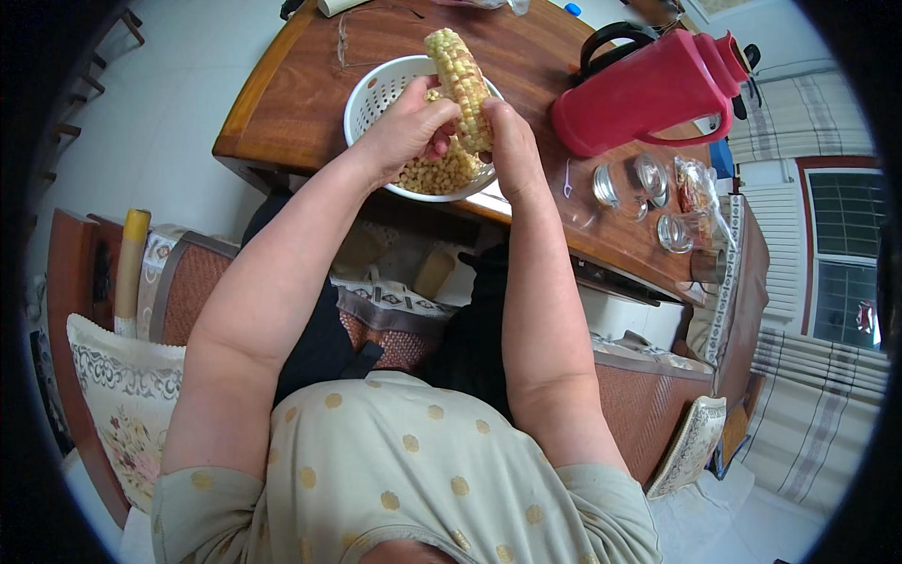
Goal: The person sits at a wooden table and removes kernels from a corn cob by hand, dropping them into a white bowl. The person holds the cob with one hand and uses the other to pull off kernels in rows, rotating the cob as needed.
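Observation:
A partly stripped corn cob (461, 88) is held tilted above a white perforated plastic basket (357, 116). My right hand (509, 134) grips its lower end from the right, with the thumb along the side. On the other side, my left hand (416, 120) has its fingers curled and its thumb against the cob; part of those fingers is hidden. Bare reddish strips show between the rows of pale yellow kernels. Loose corn kernels (438, 173) lie in the basket, under both hands.
A red thermos jug (634, 95) stands to the right on the wooden table (289, 106). Near it are glass jars (612, 185), a small white plastic hook (567, 180) and a clear plastic bag (694, 183). Eyeglasses (343, 42) lie beyond the basket. The wooden sofa has patterned cushions (130, 409).

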`<control>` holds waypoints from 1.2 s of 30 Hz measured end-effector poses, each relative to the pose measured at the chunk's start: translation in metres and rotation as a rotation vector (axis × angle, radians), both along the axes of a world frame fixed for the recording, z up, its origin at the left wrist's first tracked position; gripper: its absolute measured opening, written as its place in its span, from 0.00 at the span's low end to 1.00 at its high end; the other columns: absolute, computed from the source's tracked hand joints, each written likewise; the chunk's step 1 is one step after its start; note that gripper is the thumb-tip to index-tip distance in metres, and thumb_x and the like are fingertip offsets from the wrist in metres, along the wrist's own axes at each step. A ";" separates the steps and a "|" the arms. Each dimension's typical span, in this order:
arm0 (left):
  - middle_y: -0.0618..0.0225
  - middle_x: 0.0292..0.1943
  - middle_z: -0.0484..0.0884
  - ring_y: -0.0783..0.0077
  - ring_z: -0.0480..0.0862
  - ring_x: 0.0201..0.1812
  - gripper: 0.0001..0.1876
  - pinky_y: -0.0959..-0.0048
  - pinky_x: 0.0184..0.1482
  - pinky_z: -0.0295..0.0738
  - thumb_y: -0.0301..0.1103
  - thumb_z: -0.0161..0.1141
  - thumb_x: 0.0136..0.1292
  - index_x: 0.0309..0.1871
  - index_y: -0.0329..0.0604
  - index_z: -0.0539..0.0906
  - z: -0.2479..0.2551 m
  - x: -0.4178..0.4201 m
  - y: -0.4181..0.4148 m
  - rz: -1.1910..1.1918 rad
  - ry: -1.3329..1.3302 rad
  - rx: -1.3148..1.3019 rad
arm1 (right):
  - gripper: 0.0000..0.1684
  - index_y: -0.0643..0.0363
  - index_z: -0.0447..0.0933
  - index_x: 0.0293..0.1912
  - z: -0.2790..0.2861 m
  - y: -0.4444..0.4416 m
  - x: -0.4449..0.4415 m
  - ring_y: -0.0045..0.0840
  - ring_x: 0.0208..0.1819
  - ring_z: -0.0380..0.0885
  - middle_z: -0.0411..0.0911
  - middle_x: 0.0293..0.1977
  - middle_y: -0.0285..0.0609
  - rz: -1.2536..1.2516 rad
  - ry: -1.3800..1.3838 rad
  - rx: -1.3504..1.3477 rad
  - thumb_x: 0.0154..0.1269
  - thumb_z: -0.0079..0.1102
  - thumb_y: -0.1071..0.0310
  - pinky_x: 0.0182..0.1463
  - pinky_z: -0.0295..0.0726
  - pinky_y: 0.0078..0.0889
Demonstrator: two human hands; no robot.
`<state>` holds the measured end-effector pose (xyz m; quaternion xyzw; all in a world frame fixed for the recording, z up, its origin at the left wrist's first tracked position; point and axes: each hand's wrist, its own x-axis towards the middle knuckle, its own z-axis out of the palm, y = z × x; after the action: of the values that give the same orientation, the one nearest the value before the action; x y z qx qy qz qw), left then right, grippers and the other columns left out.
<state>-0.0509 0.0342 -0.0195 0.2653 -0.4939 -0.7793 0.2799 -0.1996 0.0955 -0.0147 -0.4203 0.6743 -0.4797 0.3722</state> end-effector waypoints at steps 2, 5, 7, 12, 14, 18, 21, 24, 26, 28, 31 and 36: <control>0.74 0.30 0.71 0.84 0.68 0.25 0.22 0.81 0.27 0.64 0.35 0.49 0.65 0.62 0.45 0.62 -0.001 -0.001 -0.003 -0.031 -0.050 -0.029 | 0.29 0.65 0.75 0.45 -0.002 0.000 0.000 0.38 0.42 0.77 0.79 0.37 0.54 0.014 0.170 -0.052 0.61 0.44 0.48 0.46 0.74 0.37; 0.73 0.27 0.71 0.85 0.69 0.23 0.21 0.82 0.23 0.63 0.34 0.49 0.63 0.58 0.40 0.62 -0.010 -0.001 -0.007 -0.066 -0.086 -0.025 | 0.30 0.66 0.76 0.47 0.003 0.001 0.007 0.43 0.44 0.79 0.79 0.39 0.59 0.017 0.381 -0.087 0.61 0.45 0.48 0.49 0.74 0.40; 0.72 0.26 0.71 0.84 0.68 0.22 0.20 0.81 0.22 0.63 0.32 0.47 0.63 0.57 0.39 0.62 -0.010 -0.001 -0.006 -0.052 -0.104 -0.050 | 0.30 0.65 0.76 0.48 0.005 0.001 0.009 0.45 0.46 0.79 0.80 0.40 0.59 0.008 0.438 -0.076 0.61 0.46 0.48 0.51 0.74 0.41; 0.76 0.27 0.69 0.84 0.65 0.20 0.18 0.82 0.21 0.59 0.29 0.44 0.62 0.57 0.46 0.66 -0.003 -0.002 -0.005 -0.033 0.023 0.065 | 0.29 0.65 0.76 0.48 -0.005 -0.006 0.004 0.39 0.41 0.79 0.80 0.37 0.54 -0.006 0.166 -0.076 0.62 0.45 0.48 0.46 0.75 0.37; 0.76 0.27 0.68 0.85 0.64 0.20 0.17 0.83 0.21 0.58 0.29 0.46 0.63 0.56 0.47 0.67 -0.003 -0.001 -0.007 -0.046 0.132 0.176 | 0.28 0.64 0.76 0.46 -0.009 -0.006 0.000 0.34 0.37 0.78 0.80 0.35 0.49 -0.017 0.051 -0.064 0.63 0.45 0.48 0.42 0.75 0.34; 0.77 0.27 0.68 0.85 0.65 0.21 0.17 0.83 0.22 0.59 0.31 0.49 0.66 0.57 0.47 0.67 -0.003 0.000 -0.009 -0.059 0.042 0.130 | 0.26 0.62 0.76 0.40 0.000 -0.002 0.008 0.24 0.31 0.74 0.77 0.31 0.40 -0.039 -0.130 -0.009 0.64 0.43 0.47 0.34 0.72 0.28; 0.77 0.27 0.68 0.85 0.65 0.21 0.16 0.83 0.22 0.60 0.32 0.49 0.67 0.58 0.47 0.66 -0.004 0.000 -0.009 -0.063 0.089 0.144 | 0.24 0.60 0.76 0.37 0.011 -0.001 0.015 0.21 0.30 0.72 0.76 0.31 0.39 -0.068 -0.244 0.034 0.63 0.42 0.49 0.30 0.70 0.26; 0.76 0.28 0.68 0.85 0.65 0.21 0.17 0.84 0.22 0.60 0.31 0.48 0.67 0.58 0.46 0.65 -0.004 0.000 -0.007 -0.054 0.131 0.152 | 0.23 0.60 0.75 0.37 0.007 -0.003 0.014 0.21 0.30 0.72 0.76 0.31 0.39 -0.074 -0.315 0.035 0.63 0.41 0.50 0.29 0.69 0.26; 0.76 0.28 0.68 0.86 0.65 0.21 0.17 0.84 0.23 0.61 0.31 0.49 0.67 0.59 0.45 0.65 -0.004 -0.001 -0.007 -0.052 0.135 0.158 | 0.23 0.60 0.75 0.38 0.003 -0.005 0.012 0.21 0.30 0.72 0.76 0.31 0.39 -0.073 -0.345 0.021 0.63 0.41 0.50 0.29 0.69 0.27; 0.76 0.28 0.68 0.86 0.65 0.21 0.17 0.84 0.23 0.62 0.31 0.49 0.67 0.58 0.45 0.65 -0.001 0.000 -0.009 -0.069 0.166 0.203 | 0.23 0.60 0.75 0.38 0.002 -0.006 0.010 0.22 0.30 0.72 0.76 0.31 0.39 -0.071 -0.373 0.004 0.63 0.41 0.50 0.29 0.70 0.28; 0.76 0.28 0.68 0.86 0.65 0.20 0.17 0.84 0.23 0.61 0.34 0.49 0.67 0.58 0.45 0.65 -0.001 0.000 -0.010 -0.087 0.089 0.149 | 0.24 0.60 0.75 0.39 0.004 -0.005 0.012 0.24 0.31 0.73 0.76 0.31 0.39 -0.085 -0.241 0.039 0.63 0.42 0.49 0.30 0.71 0.29; 0.77 0.27 0.68 0.86 0.64 0.19 0.15 0.83 0.21 0.60 0.37 0.50 0.67 0.54 0.46 0.67 -0.005 -0.001 -0.009 -0.066 0.009 0.132 | 0.28 0.64 0.76 0.44 -0.002 -0.004 0.010 0.28 0.35 0.76 0.78 0.34 0.43 -0.042 -0.059 -0.004 0.63 0.43 0.48 0.39 0.75 0.31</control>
<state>-0.0516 0.0251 -0.0240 0.2634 -0.4485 -0.8203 0.2380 -0.1895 0.0911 -0.0166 -0.3923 0.6708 -0.5011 0.3809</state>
